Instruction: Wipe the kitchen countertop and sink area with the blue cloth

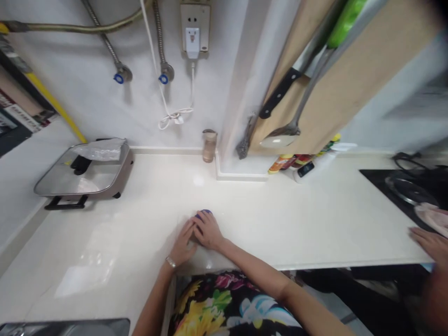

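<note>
Both hands are together near the front middle of the white counter, around a small object with a blue lid or top (203,214). My right hand (209,230) lies over the blue top, its fingers curled on it. Against the object's left side rests my left hand (183,243), a bracelet on its wrist and its fingertips touching my right hand. Most of the object is hidden under the hands, so its shape cannot be told.
An electric pan with a glass lid (94,179) stands at the left. A brown bottle (209,147) is by the wall. Condiment bottles (280,163) stand behind the pillar, and a black stove (402,186) is at the right. Another person's hand (429,242) rests on the counter's right edge.
</note>
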